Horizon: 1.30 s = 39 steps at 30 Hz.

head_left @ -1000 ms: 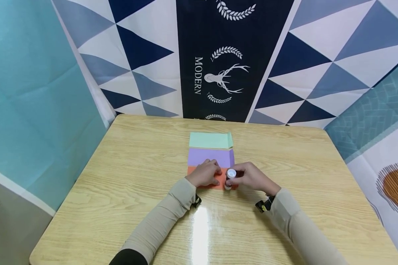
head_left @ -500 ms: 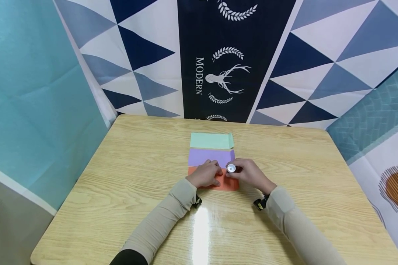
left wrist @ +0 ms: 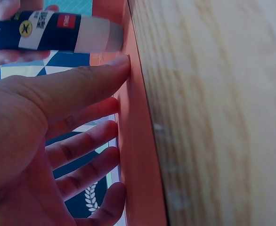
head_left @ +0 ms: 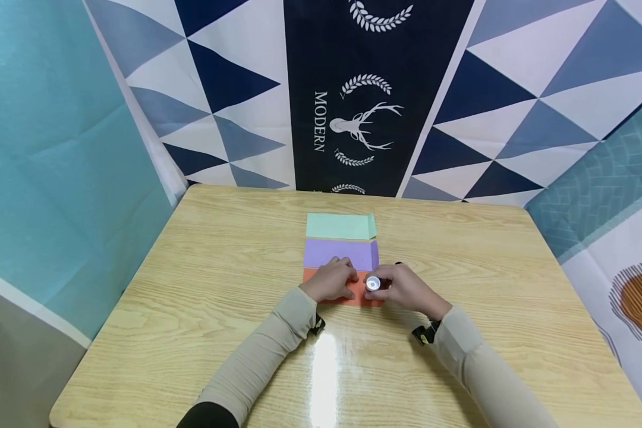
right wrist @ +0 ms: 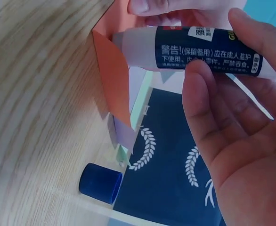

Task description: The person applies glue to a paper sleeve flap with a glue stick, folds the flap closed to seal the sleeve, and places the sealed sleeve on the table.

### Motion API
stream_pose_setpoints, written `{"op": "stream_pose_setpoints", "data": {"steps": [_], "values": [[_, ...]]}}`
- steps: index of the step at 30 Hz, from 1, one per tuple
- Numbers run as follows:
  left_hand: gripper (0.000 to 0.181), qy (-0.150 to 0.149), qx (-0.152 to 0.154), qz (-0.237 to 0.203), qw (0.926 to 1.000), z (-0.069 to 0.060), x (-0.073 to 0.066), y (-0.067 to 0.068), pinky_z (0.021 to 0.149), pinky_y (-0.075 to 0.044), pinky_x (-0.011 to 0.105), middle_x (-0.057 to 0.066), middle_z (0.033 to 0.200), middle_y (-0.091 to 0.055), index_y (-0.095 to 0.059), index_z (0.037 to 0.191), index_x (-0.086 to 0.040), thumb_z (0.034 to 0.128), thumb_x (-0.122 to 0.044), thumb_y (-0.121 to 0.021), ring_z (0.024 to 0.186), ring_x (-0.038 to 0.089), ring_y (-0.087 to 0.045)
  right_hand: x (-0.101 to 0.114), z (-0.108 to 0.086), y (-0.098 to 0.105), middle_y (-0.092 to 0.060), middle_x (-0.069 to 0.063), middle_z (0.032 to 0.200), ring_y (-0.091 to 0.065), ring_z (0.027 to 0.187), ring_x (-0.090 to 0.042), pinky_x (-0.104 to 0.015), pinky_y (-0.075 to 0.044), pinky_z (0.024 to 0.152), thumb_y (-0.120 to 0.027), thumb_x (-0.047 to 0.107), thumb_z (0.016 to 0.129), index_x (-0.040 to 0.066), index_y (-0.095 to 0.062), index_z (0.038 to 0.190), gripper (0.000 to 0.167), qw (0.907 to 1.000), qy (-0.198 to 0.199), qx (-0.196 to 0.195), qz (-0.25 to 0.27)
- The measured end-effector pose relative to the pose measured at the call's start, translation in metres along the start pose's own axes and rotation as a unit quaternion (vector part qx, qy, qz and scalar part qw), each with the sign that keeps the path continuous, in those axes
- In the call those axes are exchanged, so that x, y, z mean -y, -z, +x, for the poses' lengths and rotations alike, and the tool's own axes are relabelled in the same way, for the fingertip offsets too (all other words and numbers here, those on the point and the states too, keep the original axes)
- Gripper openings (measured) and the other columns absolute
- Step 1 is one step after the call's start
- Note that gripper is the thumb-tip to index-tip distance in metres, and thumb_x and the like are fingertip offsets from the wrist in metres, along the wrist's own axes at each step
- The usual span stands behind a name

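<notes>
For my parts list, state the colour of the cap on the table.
Dark blue; the cap shows best in the right wrist view.

A makeshift booth, it seems: a wooden table (head_left: 235,249) walled by a deer-and-triangle cloth (head_left: 348,95) at twelve o'clock, a teal sheet (head_left: 59,154) at nine and a patterned sheet (head_left: 615,238) at three

On the wood-grain table (head_left: 203,285) lie green paper (head_left: 337,226), purple paper (head_left: 331,251), orange paper (head_left: 359,292) and a dark blue cap (right wrist: 99,183).

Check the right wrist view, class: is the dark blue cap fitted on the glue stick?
No, the dark blue cap rests on the table, apart from the glue stick.
</notes>
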State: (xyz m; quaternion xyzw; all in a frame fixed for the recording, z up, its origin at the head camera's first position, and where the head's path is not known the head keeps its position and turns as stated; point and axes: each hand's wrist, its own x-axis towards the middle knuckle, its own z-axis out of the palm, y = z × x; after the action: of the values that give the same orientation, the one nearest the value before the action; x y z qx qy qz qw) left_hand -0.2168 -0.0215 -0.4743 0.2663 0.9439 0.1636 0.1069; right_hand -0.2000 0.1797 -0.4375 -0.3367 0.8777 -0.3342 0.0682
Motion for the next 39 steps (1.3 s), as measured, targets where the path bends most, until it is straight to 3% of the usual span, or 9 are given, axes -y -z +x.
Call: {"op": "stream_pose_setpoints", "data": {"steps": [10,13,16,19,24,31,39], "values": [[0.037,0.002,0.001,0.004,1.0,0.0,0.0,0.001,0.084,-0.05,0.036,-0.002,0.12,-0.057,-0.07,0.116,-0.019,0.0841,-0.035,-0.076,0.109,0.018,-0.05,0.002,-0.004,0.003,-0.068,0.008,0.084,-0.055,0.072,-0.001,-0.021,-0.049,0.065,-0.08,0.016,0.08,0.013,-0.074,0.089,0.012,0.9986,0.028,0.038,0.023],[0.036,0.002,0.0,0.004,1.0,0.0,0.0,0.0,0.084,-0.049,0.037,-0.002,0.12,-0.057,-0.07,0.116,-0.019,0.0842,-0.034,-0.076,0.109,0.018,-0.05,0.003,-0.005,0.004,-0.069,0.006,0.084,-0.057,0.073,-0.001,-0.021,-0.05,0.065,-0.08,0.018,0.08,0.013,-0.074,0.089,0.012,0.9984,0.015,0.038,0.038],[0.035,0.001,0.003,0.005,1.0,-0.001,0.0,0.0,0.084,-0.049,0.037,-0.002,0.121,-0.057,-0.07,0.116,-0.019,0.085,-0.034,-0.076,0.11,0.018,-0.05,0.003,-0.006,0.007,-0.071,0.002,0.086,-0.058,0.073,-0.003,-0.022,-0.05,0.066,-0.079,0.02,0.082,0.011,-0.074,0.091,0.013,0.998,-0.023,0.016,0.057],[0.032,-0.001,0.008,0.008,0.9999,-0.001,0.0,0.001,0.085,-0.05,0.038,-0.002,0.122,-0.057,-0.069,0.117,-0.019,0.0876,-0.031,-0.073,0.111,0.018,-0.05,0.002,-0.004,0.011,-0.072,-0.003,0.089,-0.059,0.074,-0.006,-0.022,-0.051,0.066,-0.077,0.021,0.084,0.007,-0.074,0.096,0.019,0.9958,-0.064,-0.028,0.059],[0.028,0.0,0.01,0.016,0.9998,0.0,-0.004,0.004,0.087,-0.049,0.04,-0.002,0.122,-0.056,-0.068,0.117,-0.019,0.0902,-0.027,-0.068,0.111,0.018,-0.049,-0.003,-0.001,0.019,-0.074,-0.009,0.093,-0.063,0.076,-0.01,-0.021,-0.052,0.067,-0.077,0.021,0.084,0.004,-0.074,0.099,0.023,0.9897,-0.098,-0.095,0.043],[0.018,0.013,0.006,0.045,0.9989,0.002,-0.013,0.004,0.077,-0.048,0.037,0.0,0.115,-0.057,-0.067,0.103,-0.017,0.0874,-0.026,-0.07,0.101,0.019,-0.049,-0.007,0.005,0.025,-0.073,-0.013,0.095,-0.062,0.076,-0.014,-0.02,-0.052,0.066,-0.077,0.023,0.084,0.002,-0.072,0.104,0.029,0.9858,-0.121,-0.107,0.046],[0.018,0.009,0.004,0.062,0.998,0.005,-0.018,0.003,0.071,-0.046,0.033,0.0,0.108,-0.056,-0.064,0.101,-0.016,0.0867,-0.024,-0.07,0.094,0.018,-0.048,-0.013,0.003,0.037,-0.073,-0.013,0.092,-0.061,0.074,-0.009,-0.02,-0.051,0.065,-0.076,0.028,0.085,0.002,-0.071,0.103,0.031,0.9841,-0.122,-0.126,0.028]]}}
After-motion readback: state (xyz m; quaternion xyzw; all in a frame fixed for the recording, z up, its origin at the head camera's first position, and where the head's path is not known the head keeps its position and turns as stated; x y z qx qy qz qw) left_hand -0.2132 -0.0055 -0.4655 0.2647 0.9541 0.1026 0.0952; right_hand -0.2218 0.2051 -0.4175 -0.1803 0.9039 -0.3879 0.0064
